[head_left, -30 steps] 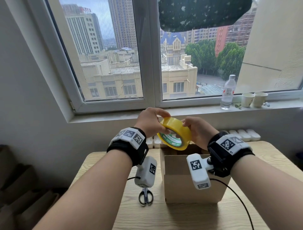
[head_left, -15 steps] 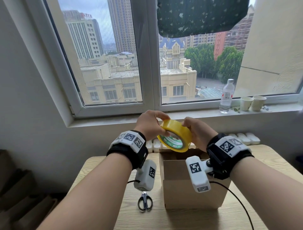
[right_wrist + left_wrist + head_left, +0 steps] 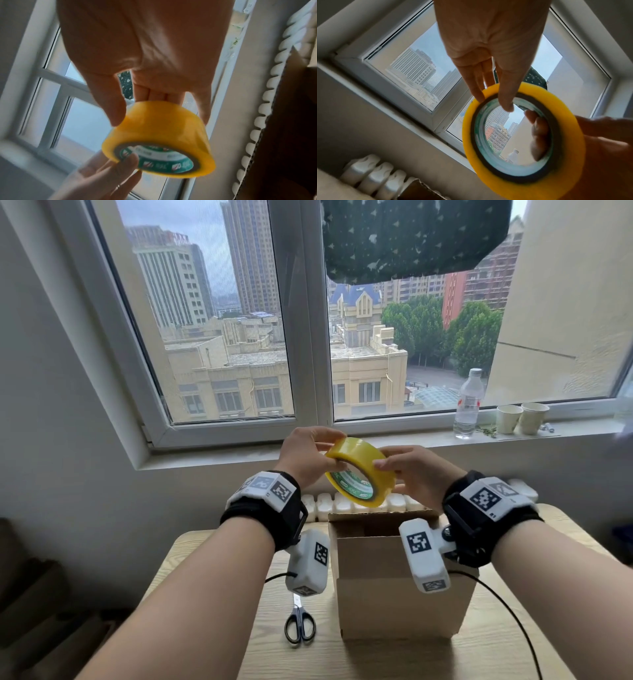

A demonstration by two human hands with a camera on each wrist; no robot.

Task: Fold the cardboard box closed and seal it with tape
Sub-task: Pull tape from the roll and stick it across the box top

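A yellow tape roll (image 3: 359, 472) with a green inner core is held in the air above the brown cardboard box (image 3: 394, 587), whose top stands open on the wooden table (image 3: 496, 655). My left hand (image 3: 310, 455) pinches the roll's left rim, thumb on the core side and fingers behind. My right hand (image 3: 409, 470) holds the right side, thumb on the outer band, fingers reaching into the core. The left wrist view shows the tape roll (image 3: 518, 142) face on; the right wrist view shows the tape roll (image 3: 159, 138) from below.
Black-handled scissors (image 3: 299, 623) lie on the table left of the box. A white radiator (image 3: 342, 503) runs behind the table. On the windowsill stand a water bottle (image 3: 467, 405) and two paper cups (image 3: 520, 417). Dark shapes sit on the floor at far left.
Both hands have lifted the roll slightly higher above the box and tilted it flatter. The grip of both hands stays on it.
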